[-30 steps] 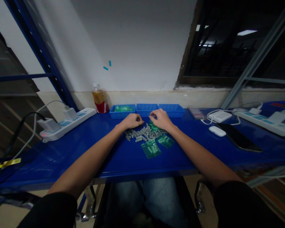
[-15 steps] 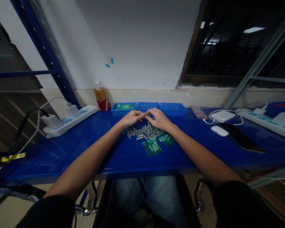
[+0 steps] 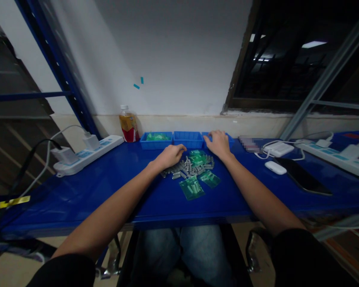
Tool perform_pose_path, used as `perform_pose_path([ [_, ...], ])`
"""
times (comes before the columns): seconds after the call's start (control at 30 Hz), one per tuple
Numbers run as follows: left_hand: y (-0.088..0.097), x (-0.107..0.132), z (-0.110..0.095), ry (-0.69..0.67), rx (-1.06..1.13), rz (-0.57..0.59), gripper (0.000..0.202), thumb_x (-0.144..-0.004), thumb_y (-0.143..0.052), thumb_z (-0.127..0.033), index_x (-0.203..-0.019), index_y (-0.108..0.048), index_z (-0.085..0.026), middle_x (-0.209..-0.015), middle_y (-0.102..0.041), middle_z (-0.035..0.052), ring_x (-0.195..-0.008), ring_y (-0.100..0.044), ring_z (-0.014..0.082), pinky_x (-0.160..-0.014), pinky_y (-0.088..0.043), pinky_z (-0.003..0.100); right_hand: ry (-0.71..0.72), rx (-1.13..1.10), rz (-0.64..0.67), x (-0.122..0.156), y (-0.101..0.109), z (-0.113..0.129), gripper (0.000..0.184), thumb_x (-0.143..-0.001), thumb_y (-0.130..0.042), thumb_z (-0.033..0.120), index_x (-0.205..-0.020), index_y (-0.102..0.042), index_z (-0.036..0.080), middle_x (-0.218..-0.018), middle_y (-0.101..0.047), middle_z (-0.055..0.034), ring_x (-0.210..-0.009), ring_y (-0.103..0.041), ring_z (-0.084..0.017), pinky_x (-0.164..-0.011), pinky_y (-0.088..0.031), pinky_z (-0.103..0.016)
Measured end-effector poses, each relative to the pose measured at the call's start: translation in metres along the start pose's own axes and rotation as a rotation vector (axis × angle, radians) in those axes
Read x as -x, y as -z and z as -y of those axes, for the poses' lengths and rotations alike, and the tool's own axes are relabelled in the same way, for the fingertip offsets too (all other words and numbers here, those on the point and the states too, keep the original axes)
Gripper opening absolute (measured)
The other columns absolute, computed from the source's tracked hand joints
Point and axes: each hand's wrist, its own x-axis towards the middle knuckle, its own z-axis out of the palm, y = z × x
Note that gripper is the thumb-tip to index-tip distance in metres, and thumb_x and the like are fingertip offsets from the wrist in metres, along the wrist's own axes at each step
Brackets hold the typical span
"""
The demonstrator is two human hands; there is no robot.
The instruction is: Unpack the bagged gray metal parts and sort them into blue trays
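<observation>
On the blue table lies a pile of small silver metal pieces (image 3: pixel 192 170), with green plastic packaging (image 3: pixel 198 158) on top. Two clear green bags with small pieces inside, a nearer bag (image 3: pixel 192 187) and a second bag (image 3: pixel 210 178), lie at the pile's front edge. My left hand (image 3: pixel 170 156) is over the pile's left side, its fingers curled together; what they hold, if anything, is hidden. My right hand (image 3: pixel 219 143) reaches to the front of the right blue bin (image 3: pixel 231 141), fingers apart, with nothing visible in them.
A left blue bin (image 3: pixel 156 146) holds green bags; a middle blue bin (image 3: pixel 188 145) stands beside it. A drink bottle (image 3: pixel 129 126) and a power strip (image 3: pixel 89 155) are at the left. To the right lie a phone (image 3: pixel 302 175), a white case (image 3: pixel 275 167) and another power strip (image 3: pixel 336 157).
My hands were together above the pile and are now apart. The right hand has moved right to the right bin, uncovering the green packaging; the left has lowered slightly.
</observation>
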Motion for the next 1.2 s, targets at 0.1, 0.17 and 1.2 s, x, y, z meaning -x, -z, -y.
perform_pose_path([
  [0.1, 0.004, 0.000, 0.007, 0.036, 0.013, -0.030, 0.030, -0.085, -0.042, -0.014, -0.108, -0.061, -0.016, -0.069, -0.065, 0.0037, -0.066, -0.062, 0.0182, -0.069, -0.045, 0.026, 0.283, -0.048, 0.242, 0.007, 0.002, 0.024, 0.032, -0.083, -0.056, 0.044, -0.100, -0.065, 0.019, -0.102, -0.064, -0.0124, -0.099, -0.053, -0.028, -0.079, -0.038, -0.037],
  [0.17, 0.004, 0.000, 0.010, 0.055, 0.035, -0.041, 0.031, -0.084, -0.041, -0.011, -0.107, -0.061, -0.014, -0.070, -0.066, 0.0038, -0.067, -0.062, 0.0179, -0.068, -0.045, 0.026, 0.371, -0.056, 0.358, 0.011, 0.001, 0.034, 0.026, -0.078, -0.063, 0.040, -0.094, -0.067, 0.020, -0.100, -0.066, -0.0108, -0.096, -0.056, -0.027, -0.077, -0.039, -0.035],
  [1.2, 0.014, -0.006, -0.022, -0.021, 0.545, -0.494, 0.024, -0.091, -0.043, -0.024, -0.088, -0.064, -0.012, -0.092, -0.068, 0.0076, -0.087, -0.061, 0.0175, -0.081, -0.044, 0.025, -0.324, -1.700, 0.258, 0.033, 0.033, 0.103, 0.018, -0.060, -0.072, 0.027, -0.076, -0.071, 0.019, -0.083, -0.070, -0.0023, -0.083, -0.061, -0.019, -0.079, -0.045, -0.032],
])
